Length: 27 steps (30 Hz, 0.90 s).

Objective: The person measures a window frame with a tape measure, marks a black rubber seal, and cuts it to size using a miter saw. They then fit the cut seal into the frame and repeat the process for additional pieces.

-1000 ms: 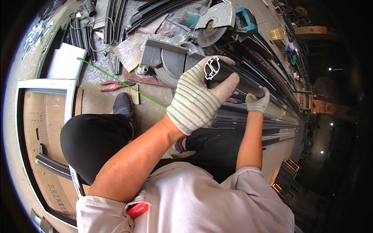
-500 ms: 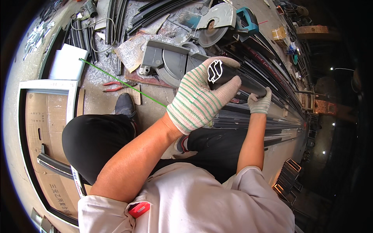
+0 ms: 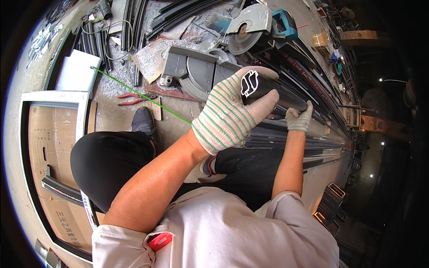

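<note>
A dark hollow metal profile slants across my front, its bright cut end with inner chambers turned toward me. Near that end my left hand, in a white glove with green stripes, is closed around it, thumb below and fingers above. My right hand, gloved alike, grips the same profile farther along to the right. Just beyond my left hand stands a mitre saw with a grey base, its round blade raised and its teal handle at the top.
Many long dark profiles lie to the right. Red-handled pliers rest on the floor near my shoe. At left lies a white-edged frame over cardboard. A green line crosses the floor, and metal shavings surround the saw.
The profile's cut end and my left hand have shifted very slightly right and turned a little. Both hands keep their hold.
</note>
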### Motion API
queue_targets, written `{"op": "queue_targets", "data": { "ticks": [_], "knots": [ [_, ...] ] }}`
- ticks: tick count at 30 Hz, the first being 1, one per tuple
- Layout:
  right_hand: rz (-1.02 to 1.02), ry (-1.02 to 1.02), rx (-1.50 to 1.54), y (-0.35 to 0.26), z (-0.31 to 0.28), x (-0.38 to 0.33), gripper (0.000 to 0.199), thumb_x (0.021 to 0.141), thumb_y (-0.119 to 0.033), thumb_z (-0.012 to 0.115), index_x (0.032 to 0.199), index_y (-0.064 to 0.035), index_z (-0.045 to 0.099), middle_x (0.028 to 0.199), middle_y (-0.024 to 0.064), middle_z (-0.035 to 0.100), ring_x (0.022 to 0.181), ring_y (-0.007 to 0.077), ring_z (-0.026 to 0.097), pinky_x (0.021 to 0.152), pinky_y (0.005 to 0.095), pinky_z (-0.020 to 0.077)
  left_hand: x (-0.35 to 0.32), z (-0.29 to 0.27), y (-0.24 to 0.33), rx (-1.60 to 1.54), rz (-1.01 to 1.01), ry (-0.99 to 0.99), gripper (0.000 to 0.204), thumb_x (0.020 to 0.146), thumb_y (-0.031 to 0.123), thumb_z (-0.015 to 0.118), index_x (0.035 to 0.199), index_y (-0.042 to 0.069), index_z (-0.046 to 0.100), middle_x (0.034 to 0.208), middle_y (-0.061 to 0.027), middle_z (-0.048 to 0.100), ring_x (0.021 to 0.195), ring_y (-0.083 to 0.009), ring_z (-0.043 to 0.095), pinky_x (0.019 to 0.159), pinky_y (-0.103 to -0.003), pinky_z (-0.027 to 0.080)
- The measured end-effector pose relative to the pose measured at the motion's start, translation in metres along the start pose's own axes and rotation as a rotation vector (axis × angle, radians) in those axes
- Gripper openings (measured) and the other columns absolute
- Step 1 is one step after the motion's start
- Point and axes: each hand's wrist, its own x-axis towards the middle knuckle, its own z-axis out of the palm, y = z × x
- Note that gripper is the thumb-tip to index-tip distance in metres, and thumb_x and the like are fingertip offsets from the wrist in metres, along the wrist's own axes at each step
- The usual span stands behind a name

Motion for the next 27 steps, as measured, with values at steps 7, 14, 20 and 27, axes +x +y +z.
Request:
{"op": "queue_targets", "data": {
  "ticks": [7,14,20,27],
  "knots": [
    [-0.043,-0.053,-0.014,-0.003,-0.001,-0.003,0.037,0.097,-0.044,0.066,0.076,-0.0136,0.061,0.069,-0.0002,0.065,0.039,0.0110,0.042,0.030,0.0212,0.0312,0.002,0.000,-0.001,-0.028,-0.003,0.015,0.030,0.096,0.009,0.072,0.125,0.003,0.064,0.097,-0.0012,0.070,0.084,-0.0058,0.065,0.074,-0.024,0.057],
    [-0.229,-0.090,-0.036,-0.018,0.030,-0.035,0.032,0.097,-0.041,0.066,0.084,-0.0118,0.062,0.071,-0.0003,0.063,0.039,0.0113,0.038,0.034,0.0213,0.0335,0.014,-0.015,-0.005,-0.066,-0.058,0.210,0.026,0.097,0.020,0.075,0.113,0.000,0.070,0.093,-0.0015,0.071,0.082,-0.0078,0.061,0.073,-0.026,0.053],
    [-0.537,-0.050,-0.273,-0.051,0.097,-0.065,0.027,0.098,-0.036,0.067,0.087,-0.0121,0.061,0.073,0.0010,0.060,0.043,0.0105,0.038,0.039,0.0215,0.0288,0.009,-0.024,-0.057,-0.027,-0.331,0.303,0.039,0.100,0.037,0.068,0.106,-0.002,0.071,0.079,-0.0025,0.065,0.067,-0.0086,0.054,0.062,-0.027,0.047],
    [-0.886,-0.146,-0.697,-0.006,0.154,-0.085,0.039,0.090,-0.036,0.081,0.090,0.0014,0.069,0.078,0.0121,0.071,0.047,0.0104,0.056,0.036,0.0194,0.0373,-0.018,-0.011,-0.098,0.556,-0.483,-0.150,0.031,0.101,0.028,0.067,0.106,-0.002,0.070,0.082,-0.0058,0.070,0.073,-0.0137,0.063,0.070,-0.032,0.054]
  ]
}}
